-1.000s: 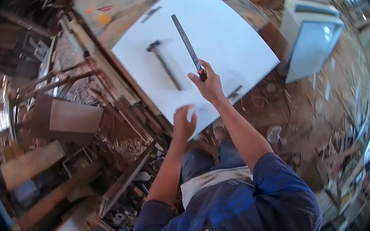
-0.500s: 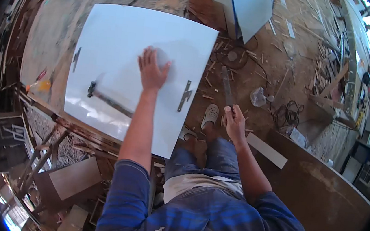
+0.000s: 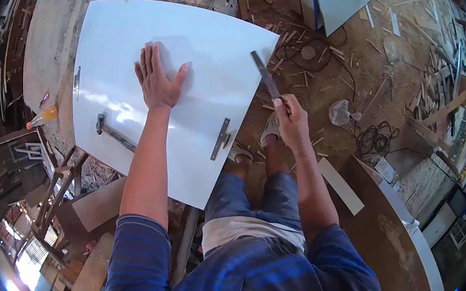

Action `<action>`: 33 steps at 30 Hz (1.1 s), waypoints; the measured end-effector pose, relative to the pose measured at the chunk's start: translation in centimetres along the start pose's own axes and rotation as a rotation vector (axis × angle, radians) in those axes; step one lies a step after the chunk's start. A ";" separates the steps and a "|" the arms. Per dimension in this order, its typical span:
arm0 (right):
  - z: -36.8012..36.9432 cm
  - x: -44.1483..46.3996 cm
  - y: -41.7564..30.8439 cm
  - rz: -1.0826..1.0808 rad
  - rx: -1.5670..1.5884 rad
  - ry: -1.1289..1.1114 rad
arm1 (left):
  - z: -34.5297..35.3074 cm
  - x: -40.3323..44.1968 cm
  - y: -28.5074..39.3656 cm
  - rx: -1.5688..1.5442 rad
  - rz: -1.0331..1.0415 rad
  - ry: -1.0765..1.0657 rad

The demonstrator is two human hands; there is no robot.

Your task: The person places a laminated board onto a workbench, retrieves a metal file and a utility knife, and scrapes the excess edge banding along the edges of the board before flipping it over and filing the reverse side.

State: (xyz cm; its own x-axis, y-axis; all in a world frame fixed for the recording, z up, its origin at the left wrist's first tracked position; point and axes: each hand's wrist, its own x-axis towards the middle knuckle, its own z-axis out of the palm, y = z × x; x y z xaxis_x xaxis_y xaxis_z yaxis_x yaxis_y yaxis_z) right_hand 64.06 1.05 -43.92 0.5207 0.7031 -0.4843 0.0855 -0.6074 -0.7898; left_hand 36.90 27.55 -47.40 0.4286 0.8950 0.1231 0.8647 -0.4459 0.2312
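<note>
My left hand (image 3: pixel 160 84) lies flat on a glossy white panel (image 3: pixel 220 47), fingers stretched and thumb spread. In my right hand (image 3: pixel 291 117) is a flat metal file (image 3: pixel 265 75), its dark blade pointing up and left over the panel's right edge. Whether the blade touches the panel I cannot tell. A hammer (image 3: pixel 117 136) rests on the panel, the end of its handle hidden behind my left forearm. Metal hinges lie near two sides: one hinge (image 3: pixel 220 139) at the right, another hinge (image 3: pixel 77 82) at the left edge.
Under the panel is a worn wooden workbench (image 3: pixel 51 41), with a bottle of orange liquid (image 3: pixel 43 117) at its left. Wood scraps and cables (image 3: pixel 377 139) litter the dirt floor. A brown board (image 3: pixel 394 236) stands at my right, and another white panel (image 3: pixel 341 6) at the back.
My left hand has slid left across the panel. My right hand has risen, bringing the file from beside the panel to its right edge. The view has shifted slightly.
</note>
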 end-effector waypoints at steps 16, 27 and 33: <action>5.7 6.0 -1.7 -0.008 0.577 0.326 | 0.0 0.6 0.2 -0.021 0.029 -0.009; 11.1 1.6 -3.5 0.024 0.448 0.573 | -0.2 0.6 0.4 -0.017 0.034 -0.011; 9.8 3.5 -4.1 0.099 0.362 0.589 | -0.2 0.3 0.0 0.002 0.064 -0.031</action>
State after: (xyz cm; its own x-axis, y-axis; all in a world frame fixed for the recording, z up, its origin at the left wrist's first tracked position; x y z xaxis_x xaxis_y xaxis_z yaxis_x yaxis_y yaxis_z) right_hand 57.18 9.64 -46.11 0.8942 0.2711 -0.3563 -0.2212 -0.4244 -0.8780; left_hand 37.00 27.76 -47.20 0.4911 0.8645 0.1075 0.8357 -0.5023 0.2218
